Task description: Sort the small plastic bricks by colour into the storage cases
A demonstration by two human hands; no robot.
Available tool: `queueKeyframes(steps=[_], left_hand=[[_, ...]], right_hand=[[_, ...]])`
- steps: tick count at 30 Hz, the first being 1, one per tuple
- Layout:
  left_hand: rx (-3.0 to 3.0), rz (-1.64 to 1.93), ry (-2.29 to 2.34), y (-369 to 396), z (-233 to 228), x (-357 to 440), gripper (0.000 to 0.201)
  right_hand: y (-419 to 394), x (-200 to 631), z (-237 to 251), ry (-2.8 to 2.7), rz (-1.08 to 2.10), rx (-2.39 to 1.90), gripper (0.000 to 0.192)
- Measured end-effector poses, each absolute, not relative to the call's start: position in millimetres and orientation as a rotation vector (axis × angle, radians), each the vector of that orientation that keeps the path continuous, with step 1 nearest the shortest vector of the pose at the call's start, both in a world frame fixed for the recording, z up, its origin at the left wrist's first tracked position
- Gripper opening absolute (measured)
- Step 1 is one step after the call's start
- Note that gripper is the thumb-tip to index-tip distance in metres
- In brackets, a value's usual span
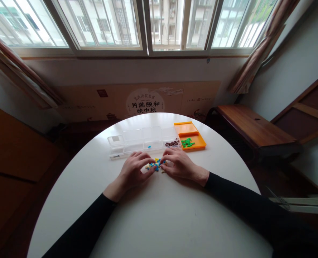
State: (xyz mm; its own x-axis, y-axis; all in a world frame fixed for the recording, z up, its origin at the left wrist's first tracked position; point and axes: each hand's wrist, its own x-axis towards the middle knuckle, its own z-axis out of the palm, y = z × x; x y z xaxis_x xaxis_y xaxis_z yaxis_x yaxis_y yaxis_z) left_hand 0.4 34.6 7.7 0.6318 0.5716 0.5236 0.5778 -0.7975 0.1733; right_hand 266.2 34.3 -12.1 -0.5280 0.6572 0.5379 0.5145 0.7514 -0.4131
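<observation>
Fingertips of the left hand point(134, 169) and right hand point(178, 164) pinch narrowly into a small pile of beads point(156, 165) on the white table point(159, 215). Just beyond the pile: a clear organizer point(137, 141), then an orange tray point(191, 138) holding green pieces point(187, 143).

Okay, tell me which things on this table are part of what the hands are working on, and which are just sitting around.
In use:
left hand and right hand, fingertips at the pile of small blue and yellow pieces
clear compartment box, holding a few sorted pieces
orange tray with green pieces

Lying about:
wooden bench
printed cardboard box under the window
</observation>
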Motion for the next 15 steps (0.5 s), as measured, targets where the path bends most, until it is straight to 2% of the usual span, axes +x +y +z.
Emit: queueKeyframes(steps=[7, 15], left_hand=[[-2.786, -0.933, -0.995, 34.5, 4.4, 5.4, 0.01], [-2.666, -0.889, -1.02, 31.7, 3.1, 16.7, 0.015]], right_hand=[[34.0, 268.0, -12.1, -2.179, 0.274, -0.812, 0.001], [36.0, 267.3, -2.1, -2.098, 0.488, -0.784, 0.015]])
